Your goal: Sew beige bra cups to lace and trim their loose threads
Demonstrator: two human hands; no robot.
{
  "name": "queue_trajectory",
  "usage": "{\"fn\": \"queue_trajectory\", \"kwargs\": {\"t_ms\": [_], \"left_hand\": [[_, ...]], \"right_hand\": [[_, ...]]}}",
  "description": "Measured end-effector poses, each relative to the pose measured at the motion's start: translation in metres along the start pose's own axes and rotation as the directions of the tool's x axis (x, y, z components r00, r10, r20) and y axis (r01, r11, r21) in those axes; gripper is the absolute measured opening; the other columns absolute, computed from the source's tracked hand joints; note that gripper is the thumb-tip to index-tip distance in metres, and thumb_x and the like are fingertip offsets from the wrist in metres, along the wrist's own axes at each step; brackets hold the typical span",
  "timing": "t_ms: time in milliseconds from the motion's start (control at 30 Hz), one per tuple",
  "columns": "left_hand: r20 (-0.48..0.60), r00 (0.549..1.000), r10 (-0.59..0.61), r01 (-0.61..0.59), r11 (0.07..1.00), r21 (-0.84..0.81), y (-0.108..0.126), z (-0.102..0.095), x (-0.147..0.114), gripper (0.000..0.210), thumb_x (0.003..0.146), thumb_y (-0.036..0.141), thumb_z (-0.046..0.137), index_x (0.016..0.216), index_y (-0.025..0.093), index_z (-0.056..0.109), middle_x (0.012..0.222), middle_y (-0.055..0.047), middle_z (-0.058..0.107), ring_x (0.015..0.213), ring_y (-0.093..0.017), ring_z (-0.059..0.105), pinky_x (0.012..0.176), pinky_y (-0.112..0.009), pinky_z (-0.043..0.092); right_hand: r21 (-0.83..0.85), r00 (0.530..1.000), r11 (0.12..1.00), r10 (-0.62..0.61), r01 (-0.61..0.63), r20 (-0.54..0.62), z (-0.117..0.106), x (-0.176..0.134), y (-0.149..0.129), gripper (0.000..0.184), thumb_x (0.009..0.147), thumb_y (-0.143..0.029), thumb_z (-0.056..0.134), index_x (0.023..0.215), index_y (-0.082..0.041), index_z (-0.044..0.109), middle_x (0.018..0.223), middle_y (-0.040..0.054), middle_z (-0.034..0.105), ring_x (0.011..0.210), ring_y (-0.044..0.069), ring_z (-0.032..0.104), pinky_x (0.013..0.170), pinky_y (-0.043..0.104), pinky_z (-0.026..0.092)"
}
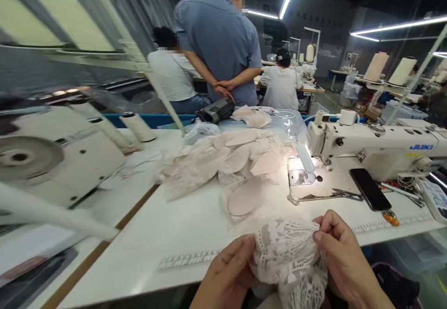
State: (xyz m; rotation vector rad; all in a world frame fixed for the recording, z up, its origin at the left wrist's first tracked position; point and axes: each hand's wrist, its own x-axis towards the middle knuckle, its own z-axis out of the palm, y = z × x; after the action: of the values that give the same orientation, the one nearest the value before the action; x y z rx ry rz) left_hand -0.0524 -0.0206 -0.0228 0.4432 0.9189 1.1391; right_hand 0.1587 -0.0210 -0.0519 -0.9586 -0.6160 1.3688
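- Far left: a second machine is standing on the bench, thread spools behind it; all sitting well apart from the hands.
- Left of the work: a printed ruler is running along the front edge, ending just beside the left hand.
- Left hand is pinching the left edge of the white lace, thumb and fingers closing narrow on it.
- Mid: fabric pile is lying beyond the lace, ahead and to the left; one loose pale piece is lying nearest, between pile and left hand.
- Lace is sitting between both hands at the front edge, bunching up, lower part hanging out of frame. Long axis: can't tell.
- Key relation: needle plate is lying straight ahead of the lace, apart from it; right hand is sitting nearer to it than the left.
- Right hand is pinching the upper right edge, fingertips together.
- Right: sewing machine is standing over the plate; scissors are lying just right of it, then phone and a small orange item. Scissors would be in the way only of a wide swing right, I'd judge.
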Motion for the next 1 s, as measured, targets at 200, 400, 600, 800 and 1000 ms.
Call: {"fn": "queue_trajectory", "kwargs": {"t_ms": [200, 400, 600, 800, 1000], "left_hand": [[0.145, 0.989, -0.020, 0.028, 0.998, -0.057, -0.001, 0.002, -0.002, 0.035, 0.074, 0.049, 0.097, 0.074, 0.018, 0.082, 0.075, -0.003, 0.075, 0.074, -0.017, 0.064, 0.069, -0.023, 0.053], [0.099, 0.995, -0.005, 0.002, 0.999, 0.035, -0.006, 0.003, -0.004, 0.042, 0.065, 0.058, 0.100, 0.080, 0.021, 0.085, 0.076, 0.000, 0.074, 0.076, -0.017, 0.060, 0.073, -0.024, 0.051], [-0.069, 0.948, 0.309, -0.274, 0.910, 0.310, -0.006, 0.000, -0.003, 0.033, 0.068, 0.056, 0.097, 0.071, 0.025, 0.088, 0.074, -0.002, 0.078, 0.084, -0.024, 0.063, 0.078, -0.026, 0.052], [-0.025, 0.995, 0.101, -0.101, 0.995, 0.004, -0.004, -0.006, 0.008, 0.040, 0.060, 0.054, 0.102, 0.065, 0.022, 0.079, 0.066, 0.001, 0.071, 0.066, -0.017, 0.060, 0.063, -0.023, 0.053], [0.070, 0.996, -0.062, 0.067, 0.996, -0.063, -0.007, -0.002, 0.006, 0.044, 0.063, 0.037, 0.104, 0.100, 0.022, 0.086, 0.095, -0.006, 0.087, 0.095, -0.033, 0.080, 0.083, -0.036, 0.064]], "right_hand": [[0.032, 0.998, 0.998, 0.058, -0.059, 0.037, -0.018, 0.004, 0.000, 0.039, 0.068, -0.029, 0.101, 0.080, -0.024, 0.065, 0.093, 0.0006, 0.068, 0.080, 0.017, 0.061, 0.074, 0.026, 0.052], [0.052, 0.994, 0.995, 0.077, -0.081, 0.075, -0.013, 0.001, 0.000, 0.037, 0.070, -0.028, 0.099, 0.080, -0.023, 0.064, 0.081, -0.0025, 0.066, 0.079, 0.016, 0.063, 0.075, 0.025, 0.053], [0.023, 0.998, 0.999, 0.046, -0.047, 0.049, -0.019, 0.001, 0.004, 0.040, 0.067, -0.029, 0.101, 0.081, -0.023, 0.065, 0.085, -0.0018, 0.067, 0.078, 0.015, 0.063, 0.073, 0.022, 0.053], [-0.024, 0.999, 1.000, -0.014, 0.015, 0.038, -0.013, -0.004, 0.005, 0.040, 0.068, -0.031, 0.102, 0.083, -0.022, 0.065, 0.088, -0.0009, 0.068, 0.077, 0.014, 0.060, 0.072, 0.022, 0.051], [-0.177, 0.989, 0.979, -0.085, 0.106, 0.122, 0.003, -0.014, 0.006, 0.033, 0.079, -0.034, 0.094, 0.093, -0.023, 0.067, 0.086, -0.0019, 0.066, 0.076, 0.014, 0.057, 0.070, 0.022, 0.046]]}}
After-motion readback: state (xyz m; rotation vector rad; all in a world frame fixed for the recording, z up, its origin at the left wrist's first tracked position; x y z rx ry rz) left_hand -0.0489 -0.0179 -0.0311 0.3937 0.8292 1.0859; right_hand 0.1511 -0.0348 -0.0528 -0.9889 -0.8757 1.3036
